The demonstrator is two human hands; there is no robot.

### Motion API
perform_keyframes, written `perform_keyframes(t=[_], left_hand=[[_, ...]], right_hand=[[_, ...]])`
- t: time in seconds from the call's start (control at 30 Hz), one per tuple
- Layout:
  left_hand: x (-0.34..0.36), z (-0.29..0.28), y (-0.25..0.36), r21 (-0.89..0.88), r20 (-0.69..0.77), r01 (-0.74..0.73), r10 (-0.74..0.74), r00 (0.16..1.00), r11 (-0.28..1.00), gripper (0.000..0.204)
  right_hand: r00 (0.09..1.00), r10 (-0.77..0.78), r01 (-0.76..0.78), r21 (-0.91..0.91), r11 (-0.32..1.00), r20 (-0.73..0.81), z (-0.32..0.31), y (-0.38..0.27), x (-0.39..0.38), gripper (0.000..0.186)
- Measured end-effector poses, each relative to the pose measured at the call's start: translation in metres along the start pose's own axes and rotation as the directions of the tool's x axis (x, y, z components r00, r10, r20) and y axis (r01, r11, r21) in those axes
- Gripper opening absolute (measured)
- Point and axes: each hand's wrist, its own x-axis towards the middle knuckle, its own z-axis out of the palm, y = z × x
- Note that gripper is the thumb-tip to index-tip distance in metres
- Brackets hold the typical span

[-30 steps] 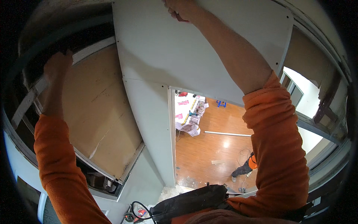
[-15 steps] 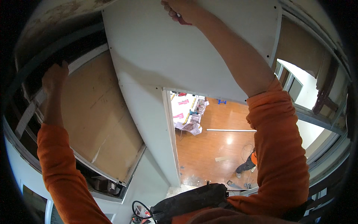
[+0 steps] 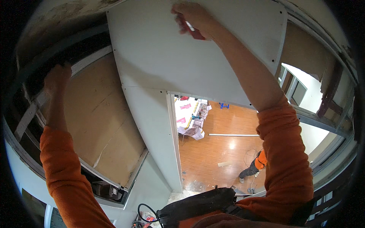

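My left hand is up at the left, its fingers closed on the upper edge of a whitish frame strip that borders a brown board. My right hand is raised at the top middle, blurred, holding a red tool with a bright part against a large white panel. Dark screw dots run along this panel's edges. Both my forearms reach up in orange sleeves.
Below is a doorway onto a wood floor, with a cluttered work table, a long white bar and a person in orange and dark trousers. Metal framing is at right; a black bag at my body.
My right hand, with the red tool, has moved right and down along the white panel. My left hand keeps its hold on the frame; the view has shifted slightly.
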Motion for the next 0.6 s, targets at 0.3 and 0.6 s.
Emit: perform_keyframes(t=[0.3, 0.6], left_hand=[[-0.006, -0.011, 0.014, 0.011, -0.013, -0.017, 0.017, 1.000, 1.000, 0.064], [0.000, -0.013, 0.008, -0.005, 0.020, -0.005, 0.005, 1.000, 1.000, 0.063]], right_hand=[[0.991, -0.064, 0.031, 0.269, 0.963, 0.114, 0.019, 0.039, 0.094, 0.027], [0.994, -0.062, 0.021, 0.388, 0.921, 0.093, 0.037, 0.026, 0.102, 0.029]])
